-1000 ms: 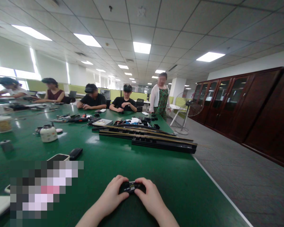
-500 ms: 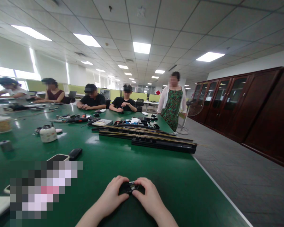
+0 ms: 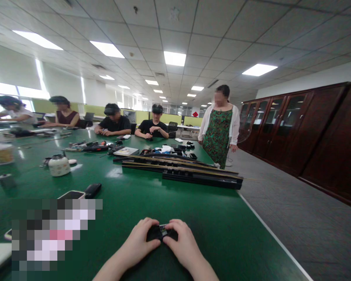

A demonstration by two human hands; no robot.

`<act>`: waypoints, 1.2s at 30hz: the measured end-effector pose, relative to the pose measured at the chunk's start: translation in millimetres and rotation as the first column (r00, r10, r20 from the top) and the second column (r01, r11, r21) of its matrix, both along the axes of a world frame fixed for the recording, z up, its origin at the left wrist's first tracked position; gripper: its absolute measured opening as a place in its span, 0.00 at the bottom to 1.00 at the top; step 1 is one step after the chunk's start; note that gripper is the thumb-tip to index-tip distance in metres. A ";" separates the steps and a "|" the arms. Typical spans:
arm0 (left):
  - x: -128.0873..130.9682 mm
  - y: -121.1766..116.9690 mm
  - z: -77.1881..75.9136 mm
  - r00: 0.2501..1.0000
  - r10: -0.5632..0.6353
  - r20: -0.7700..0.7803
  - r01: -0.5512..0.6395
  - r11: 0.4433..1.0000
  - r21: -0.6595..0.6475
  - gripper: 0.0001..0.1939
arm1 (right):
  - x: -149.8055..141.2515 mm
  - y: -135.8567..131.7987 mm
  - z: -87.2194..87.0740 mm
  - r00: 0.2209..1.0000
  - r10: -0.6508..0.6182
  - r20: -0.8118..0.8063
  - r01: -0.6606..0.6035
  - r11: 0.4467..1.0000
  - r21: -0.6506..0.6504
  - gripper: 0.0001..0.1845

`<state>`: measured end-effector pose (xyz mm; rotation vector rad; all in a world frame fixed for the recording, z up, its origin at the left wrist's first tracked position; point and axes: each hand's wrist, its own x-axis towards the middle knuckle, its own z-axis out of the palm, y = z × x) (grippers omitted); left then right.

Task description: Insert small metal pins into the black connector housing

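Small part (image 3: 163, 232), black with silvery patch, between fingers (image 3: 175, 224); green tabletop (image 3: 134, 205) all around. Ahead of fingers: black bars (image 3: 203, 183) crossed by golden rods (image 3: 193, 168). Left of fingers, farther off: white jar (image 3: 60, 166) with dark speckled print, plain grey cylinder (image 3: 6, 181), white-rimmed tub (image 3: 0, 154) with yellowish band. Far ahead of fingers: black shirts (image 3: 121, 127), maroon top (image 3: 67, 118), lime-green partitions (image 3: 192, 121), one bearing red diamond (image 3: 195, 114). Ahead and right of fingers: green dress (image 3: 218, 130) in mottled dark-red print, white cardigan (image 3: 235, 121); farther right, red-brown cabinets (image 3: 280, 132), grey floor (image 3: 280, 195).
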<state>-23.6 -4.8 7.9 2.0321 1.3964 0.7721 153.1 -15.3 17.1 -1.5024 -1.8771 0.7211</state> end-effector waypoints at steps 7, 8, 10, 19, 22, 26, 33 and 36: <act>0.5 0.8 0.6 1.000 0.000 -0.027 0.000 1.000 0.002 0.19 | -1.1 0.1 0.0 1.000 -0.002 0.015 0.002 1.000 0.010 0.12; 0.5 1.1 0.4 1.000 -0.001 -0.024 0.002 1.000 0.005 0.18 | -1.0 0.1 0.0 1.000 0.001 0.014 -0.002 1.000 0.013 0.12; 0.2 1.2 0.0 1.000 -0.005 -0.017 0.005 1.000 0.012 0.18 | -0.9 -0.1 0.3 1.000 0.004 0.007 -0.004 1.000 0.018 0.11; -1.0 -0.9 1.8 1.000 0.001 -0.021 -0.002 1.000 -0.008 0.17 | 0.6 -0.1 3.2 0.997 -0.006 -0.075 0.011 0.998 0.056 0.10; -0.8 -0.1 2.1 1.000 0.002 -0.012 -0.002 1.000 -0.015 0.17 | 2.2 2.0 1.9 0.992 -0.048 -0.114 0.055 0.996 0.063 0.11; -1.1 1.9 1.2 1.000 -0.005 -0.007 0.005 1.000 -0.014 0.17 | 4.0 5.1 -0.9 0.984 -0.085 -0.158 0.096 0.993 0.065 0.11; -1.4 2.9 2.3 1.000 -0.004 -0.016 0.004 1.000 -0.014 0.17 | 6.4 10.2 -5.9 0.960 -0.158 -0.232 0.191 0.973 0.130 0.13; -1.5 1.9 3.9 1.000 -0.007 -0.011 0.006 1.000 -0.021 0.17 | 8.0 11.5 -5.8 0.953 -0.187 -0.239 0.225 0.964 0.139 0.14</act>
